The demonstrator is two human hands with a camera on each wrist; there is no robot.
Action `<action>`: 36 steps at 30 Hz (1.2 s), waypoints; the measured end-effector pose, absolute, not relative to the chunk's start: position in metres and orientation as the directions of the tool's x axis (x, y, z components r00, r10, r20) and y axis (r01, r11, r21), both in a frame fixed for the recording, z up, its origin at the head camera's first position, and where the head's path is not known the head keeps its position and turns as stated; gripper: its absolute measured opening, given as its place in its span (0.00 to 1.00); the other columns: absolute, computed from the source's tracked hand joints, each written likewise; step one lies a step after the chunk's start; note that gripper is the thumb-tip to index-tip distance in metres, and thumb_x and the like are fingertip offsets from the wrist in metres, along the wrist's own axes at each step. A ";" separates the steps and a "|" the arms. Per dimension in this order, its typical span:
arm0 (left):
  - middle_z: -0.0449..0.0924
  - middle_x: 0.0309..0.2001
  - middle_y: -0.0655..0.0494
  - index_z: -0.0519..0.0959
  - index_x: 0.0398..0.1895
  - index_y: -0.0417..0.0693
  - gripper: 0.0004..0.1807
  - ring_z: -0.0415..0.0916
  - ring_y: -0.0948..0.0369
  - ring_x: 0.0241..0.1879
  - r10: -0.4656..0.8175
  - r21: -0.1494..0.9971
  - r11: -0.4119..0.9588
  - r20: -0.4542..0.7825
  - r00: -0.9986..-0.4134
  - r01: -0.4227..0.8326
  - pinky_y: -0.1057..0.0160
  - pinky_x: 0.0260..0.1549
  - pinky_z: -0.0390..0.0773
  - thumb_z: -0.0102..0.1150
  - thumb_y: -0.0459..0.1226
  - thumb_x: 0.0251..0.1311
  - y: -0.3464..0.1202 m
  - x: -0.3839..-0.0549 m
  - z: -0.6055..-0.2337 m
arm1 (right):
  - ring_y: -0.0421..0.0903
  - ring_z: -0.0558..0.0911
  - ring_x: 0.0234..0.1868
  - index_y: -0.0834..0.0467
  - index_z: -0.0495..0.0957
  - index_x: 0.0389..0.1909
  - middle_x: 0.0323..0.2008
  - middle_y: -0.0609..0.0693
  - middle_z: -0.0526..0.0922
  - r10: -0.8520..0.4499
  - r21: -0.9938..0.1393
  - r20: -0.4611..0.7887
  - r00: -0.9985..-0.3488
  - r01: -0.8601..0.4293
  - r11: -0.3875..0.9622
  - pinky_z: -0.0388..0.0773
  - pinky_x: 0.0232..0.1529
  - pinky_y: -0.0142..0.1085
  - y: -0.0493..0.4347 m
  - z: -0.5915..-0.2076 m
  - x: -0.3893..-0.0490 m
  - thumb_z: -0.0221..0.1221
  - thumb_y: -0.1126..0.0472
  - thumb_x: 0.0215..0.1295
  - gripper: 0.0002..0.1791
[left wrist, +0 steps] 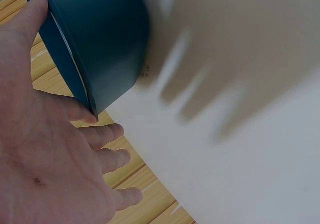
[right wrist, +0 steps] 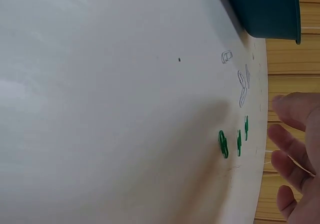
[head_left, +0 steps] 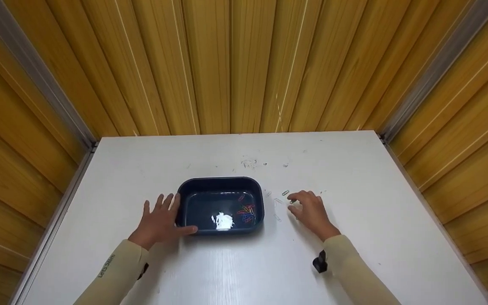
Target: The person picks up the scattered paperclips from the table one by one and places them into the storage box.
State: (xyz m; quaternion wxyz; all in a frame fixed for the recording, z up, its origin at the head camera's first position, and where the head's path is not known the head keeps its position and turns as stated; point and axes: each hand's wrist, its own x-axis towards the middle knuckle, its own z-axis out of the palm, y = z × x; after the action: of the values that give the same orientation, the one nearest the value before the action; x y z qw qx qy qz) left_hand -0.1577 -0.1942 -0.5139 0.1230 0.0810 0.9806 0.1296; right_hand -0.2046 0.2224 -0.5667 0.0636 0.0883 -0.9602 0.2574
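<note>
A dark blue rectangular tub (head_left: 220, 232) stands on the white table, with several red, yellow and blue paper clips (head_left: 247, 210) at its right end. My left hand (head_left: 159, 222) rests at its left side, fingers spread and thumb over the front rim. In the left wrist view the thumb and index finger touch the tub's rim (left wrist: 75, 58), the other fingers reaching past it. My right hand (head_left: 310, 212) hovers over green paper clips (right wrist: 223, 144), thumb and fingers parted with nothing between them. Several whitish paper clips (right wrist: 242, 88) lie between the green ones and the tub.
The white table (head_left: 223, 271) ends at a yellow wood-patterned panel wall (head_left: 227, 67), with similar panels on both sides. Dark smudges (head_left: 249, 163) mark the surface behind the tub. A small black device (head_left: 320, 262) sits at the right wrist.
</note>
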 end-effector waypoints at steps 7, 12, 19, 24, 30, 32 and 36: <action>0.47 0.76 0.37 0.47 0.76 0.39 0.62 0.39 0.37 0.76 0.191 0.271 0.954 -0.218 -0.957 0.129 0.30 0.68 0.33 0.56 0.71 0.49 -0.194 -0.158 -0.513 | 0.48 0.77 0.48 0.52 0.83 0.46 0.43 0.47 0.84 -0.119 -0.492 0.139 -0.983 -0.173 0.853 0.66 0.50 0.43 0.229 -0.569 -0.202 0.67 0.60 0.58 0.14; 0.47 0.76 0.36 0.48 0.76 0.39 0.63 0.39 0.37 0.75 0.185 0.271 0.955 -0.223 -0.957 0.121 0.30 0.68 0.33 0.57 0.70 0.49 -0.193 -0.158 -0.512 | 0.48 0.77 0.48 0.52 0.83 0.46 0.43 0.47 0.84 -0.116 -0.483 0.112 -0.987 -0.156 0.861 0.66 0.50 0.44 0.234 -0.571 -0.198 0.67 0.60 0.57 0.14; 0.47 0.76 0.37 0.47 0.76 0.40 0.64 0.38 0.38 0.76 0.178 0.265 0.958 -0.236 -0.955 0.113 0.30 0.68 0.33 0.56 0.72 0.47 -0.194 -0.158 -0.513 | 0.47 0.76 0.48 0.52 0.83 0.46 0.42 0.46 0.84 -0.112 -0.485 0.060 -0.992 -0.127 0.865 0.66 0.52 0.46 0.239 -0.576 -0.196 0.69 0.60 0.55 0.16; 0.47 0.76 0.36 0.47 0.76 0.40 0.64 0.39 0.37 0.76 0.186 0.275 0.954 -0.231 -0.955 0.120 0.30 0.68 0.33 0.56 0.72 0.47 -0.193 -0.158 -0.514 | 0.46 0.76 0.47 0.52 0.83 0.44 0.40 0.45 0.83 -0.115 -0.482 0.039 -0.993 -0.119 0.868 0.66 0.52 0.47 0.243 -0.578 -0.195 0.69 0.61 0.53 0.16; 0.47 0.76 0.37 0.47 0.76 0.40 0.63 0.38 0.37 0.76 0.186 0.285 0.951 -0.233 -0.955 0.115 0.30 0.68 0.32 0.58 0.70 0.48 -0.193 -0.158 -0.514 | 0.46 0.75 0.44 0.52 0.84 0.43 0.39 0.45 0.83 -0.119 -0.466 0.027 -0.993 -0.118 0.877 0.66 0.49 0.45 0.244 -0.580 -0.195 0.70 0.61 0.52 0.15; 0.47 0.76 0.37 0.47 0.76 0.40 0.63 0.38 0.37 0.76 0.183 0.287 0.951 -0.232 -0.955 0.112 0.30 0.68 0.32 0.58 0.70 0.48 -0.193 -0.158 -0.514 | 0.46 0.75 0.44 0.53 0.84 0.43 0.39 0.45 0.83 -0.114 -0.460 0.024 -0.993 -0.112 0.881 0.66 0.49 0.45 0.244 -0.580 -0.195 0.70 0.61 0.52 0.15; 0.47 0.76 0.36 0.47 0.76 0.40 0.63 0.38 0.37 0.75 0.181 0.278 0.954 -0.230 -0.956 0.114 0.30 0.67 0.32 0.57 0.70 0.48 -0.194 -0.158 -0.514 | 0.46 0.75 0.43 0.53 0.84 0.40 0.38 0.46 0.82 -0.098 -0.459 0.015 -0.995 -0.094 0.883 0.66 0.49 0.44 0.243 -0.581 -0.196 0.70 0.61 0.52 0.13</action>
State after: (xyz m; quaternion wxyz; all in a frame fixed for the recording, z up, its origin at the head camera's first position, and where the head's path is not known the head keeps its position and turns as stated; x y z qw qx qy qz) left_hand -0.1579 -0.1935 -0.5143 0.1275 0.0752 0.9801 0.1321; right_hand -0.1963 0.2434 -0.5806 -0.0042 0.0492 -0.9704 0.2363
